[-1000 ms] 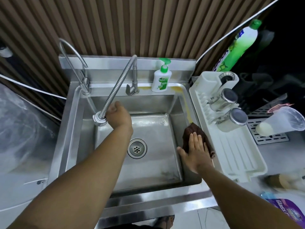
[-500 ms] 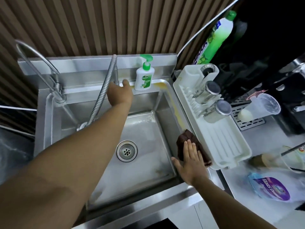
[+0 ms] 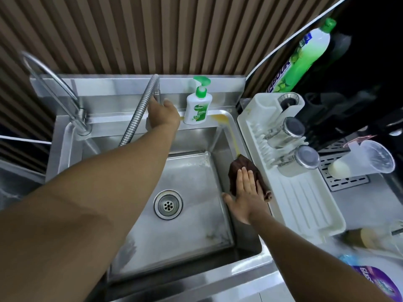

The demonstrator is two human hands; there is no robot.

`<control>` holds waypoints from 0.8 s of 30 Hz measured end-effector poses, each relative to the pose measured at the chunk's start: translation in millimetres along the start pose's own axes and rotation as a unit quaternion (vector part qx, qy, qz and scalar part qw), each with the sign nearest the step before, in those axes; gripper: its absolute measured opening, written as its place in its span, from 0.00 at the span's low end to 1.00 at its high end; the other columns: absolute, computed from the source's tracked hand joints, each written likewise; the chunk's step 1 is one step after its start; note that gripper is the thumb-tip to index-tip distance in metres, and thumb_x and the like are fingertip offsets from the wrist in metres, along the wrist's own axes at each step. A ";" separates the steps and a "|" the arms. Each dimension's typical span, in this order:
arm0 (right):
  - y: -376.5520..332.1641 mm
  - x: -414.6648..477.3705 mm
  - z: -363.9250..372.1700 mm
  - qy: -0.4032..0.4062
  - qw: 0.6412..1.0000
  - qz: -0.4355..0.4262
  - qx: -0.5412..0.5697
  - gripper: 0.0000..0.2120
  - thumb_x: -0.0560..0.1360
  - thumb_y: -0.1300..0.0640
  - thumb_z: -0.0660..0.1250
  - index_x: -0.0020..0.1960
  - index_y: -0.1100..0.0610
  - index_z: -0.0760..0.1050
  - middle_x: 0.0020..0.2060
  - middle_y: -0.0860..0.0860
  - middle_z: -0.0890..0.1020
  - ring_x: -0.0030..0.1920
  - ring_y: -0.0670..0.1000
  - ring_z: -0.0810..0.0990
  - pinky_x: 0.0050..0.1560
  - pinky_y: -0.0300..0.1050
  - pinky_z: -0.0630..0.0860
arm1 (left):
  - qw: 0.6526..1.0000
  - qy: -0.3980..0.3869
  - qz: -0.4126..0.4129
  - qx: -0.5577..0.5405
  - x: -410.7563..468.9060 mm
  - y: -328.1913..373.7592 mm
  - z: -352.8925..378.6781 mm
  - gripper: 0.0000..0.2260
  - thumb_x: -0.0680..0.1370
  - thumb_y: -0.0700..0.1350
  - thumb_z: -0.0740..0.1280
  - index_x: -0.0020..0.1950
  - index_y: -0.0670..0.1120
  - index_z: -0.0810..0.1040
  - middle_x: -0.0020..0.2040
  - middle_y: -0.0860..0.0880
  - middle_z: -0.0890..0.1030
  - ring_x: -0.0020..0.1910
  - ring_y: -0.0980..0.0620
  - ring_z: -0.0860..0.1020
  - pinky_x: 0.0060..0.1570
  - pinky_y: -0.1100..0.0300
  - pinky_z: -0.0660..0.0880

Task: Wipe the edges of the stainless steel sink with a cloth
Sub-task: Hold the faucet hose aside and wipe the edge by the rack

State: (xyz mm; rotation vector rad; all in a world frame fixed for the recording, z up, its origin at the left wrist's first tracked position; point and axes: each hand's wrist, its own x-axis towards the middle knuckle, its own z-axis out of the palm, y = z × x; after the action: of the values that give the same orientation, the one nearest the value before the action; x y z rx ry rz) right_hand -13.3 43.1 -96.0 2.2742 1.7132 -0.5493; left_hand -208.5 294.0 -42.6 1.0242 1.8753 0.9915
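One brown cloth (image 3: 242,168) is lying on the sink's (image 3: 63,138) right rim, long axis along the rim, front to back. Right grip (image 3: 246,197) is pressing it flat, fingers straight. Left grip (image 3: 163,115) is reaching at the tap (image 3: 150,88) base; hold unclear. Two jars (image 3: 285,131) are lying in one rack (image 3: 305,203).

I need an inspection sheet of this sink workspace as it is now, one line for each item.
Surface: stainless sink; yellow stain on its right rear rim.
Job's things: brown cloth lies on the right rim.
Clutter: soap bottle on the back ledge; white drying rack holding lidded jars; plastic cup; green detergent bottle.
Hands: right hand flat on the cloth; left hand at the tap, grip hidden.
Cables: white cable along the left wall.
Surroundings: slatted wall behind.
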 end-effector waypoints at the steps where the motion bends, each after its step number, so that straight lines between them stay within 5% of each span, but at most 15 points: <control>1: 0.5 0.2 -0.3 0.000 1.000 -0.002 0.003 0.43 0.80 0.33 0.48 0.80 0.56 0.30 0.79 0.50 0.31 0.79 0.50 0.30 0.79 0.53 0.39 | 1.000 -0.006 0.000 0.014 -0.1 1.1 0.2 0.21 0.77 0.57 0.53 0.68 0.52 0.67 0.63 0.46 0.80 0.57 0.39 0.80 0.63 0.42 0.74; 5: 5.0 -25.3 17.9 0.030 0.999 -0.002 0.026 0.46 0.73 0.29 0.40 0.79 0.56 0.30 0.79 0.51 0.34 0.80 0.51 0.34 0.79 0.54 0.41 | 0.999 -0.016 0.010 0.043 1.5 -1.2 1.1 0.17 0.80 0.55 0.52 0.67 0.49 0.65 0.63 0.44 0.79 0.58 0.36 0.78 0.65 0.40 0.71; 10: 12.6 -57.3 50.1 0.086 0.996 0.011 0.016 0.45 0.76 0.32 0.49 0.81 0.60 0.44 0.81 0.55 0.49 0.81 0.55 0.48 0.78 0.57 0.52 | 0.999 -0.022 0.024 0.040 3.8 -6.7 1.8 0.18 0.80 0.55 0.54 0.67 0.49 0.65 0.63 0.44 0.79 0.59 0.37 0.78 0.64 0.41 0.72; 14: 7.9 -41.9 44.9 0.088 0.996 0.018 0.003 0.46 0.74 0.32 0.46 0.81 0.59 0.39 0.81 0.55 0.46 0.81 0.54 0.42 0.78 0.53 0.43 | 0.999 -0.020 0.031 0.038 2.7 -8.4 -0.5 0.16 0.83 0.53 0.52 0.67 0.48 0.66 0.63 0.43 0.79 0.59 0.37 0.78 0.63 0.42 0.73; 24: -11.1 24.7 2.3 0.046 0.999 0.021 -0.008 0.51 0.66 0.31 0.36 0.80 0.58 0.31 0.80 0.53 0.35 0.79 0.53 0.32 0.79 0.54 0.39 | 0.996 -0.010 0.061 0.065 -3.7 -19.0 1.2 0.18 0.81 0.52 0.54 0.69 0.48 0.64 0.63 0.42 0.78 0.59 0.34 0.77 0.62 0.39 0.74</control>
State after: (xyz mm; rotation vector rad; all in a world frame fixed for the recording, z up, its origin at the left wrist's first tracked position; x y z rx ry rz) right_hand -18.3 66.8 -108.4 2.3526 1.7018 -0.4270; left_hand -211.6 284.0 -58.9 1.2344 1.8988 0.9336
